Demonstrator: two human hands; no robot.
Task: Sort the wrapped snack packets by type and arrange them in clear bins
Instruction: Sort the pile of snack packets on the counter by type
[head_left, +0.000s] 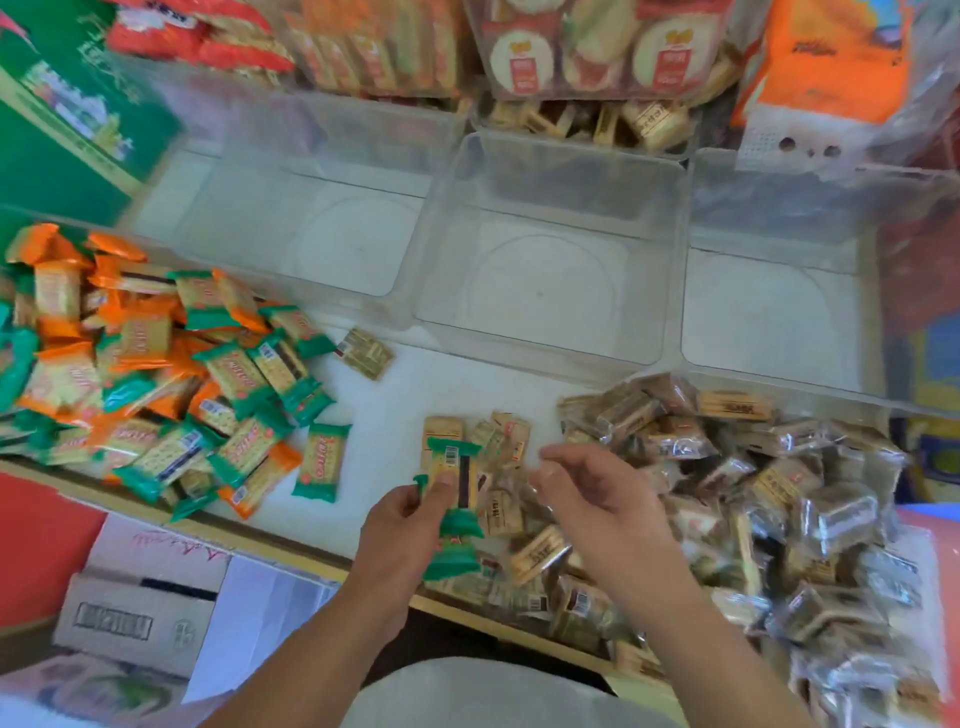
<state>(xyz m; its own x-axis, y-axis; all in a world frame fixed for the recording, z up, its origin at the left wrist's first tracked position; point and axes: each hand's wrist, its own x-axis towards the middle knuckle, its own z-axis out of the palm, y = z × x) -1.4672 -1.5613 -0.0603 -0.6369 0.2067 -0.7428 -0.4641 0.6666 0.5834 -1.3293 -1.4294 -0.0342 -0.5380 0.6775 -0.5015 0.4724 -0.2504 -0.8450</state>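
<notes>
Nearest, left hand (408, 519) pinches several green packets (453, 483), stacked so they travel together, I judge. Right hand (592, 493) hangs loose-fingered and empty above the brown packets (727, 493).

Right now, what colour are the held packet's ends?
Green: packet in left hand, head view.

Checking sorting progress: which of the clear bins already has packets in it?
Only the rear bin, behind the middle front bin, holds tan packets. The left front bin and right front bin are bare, like the middle one.
</notes>
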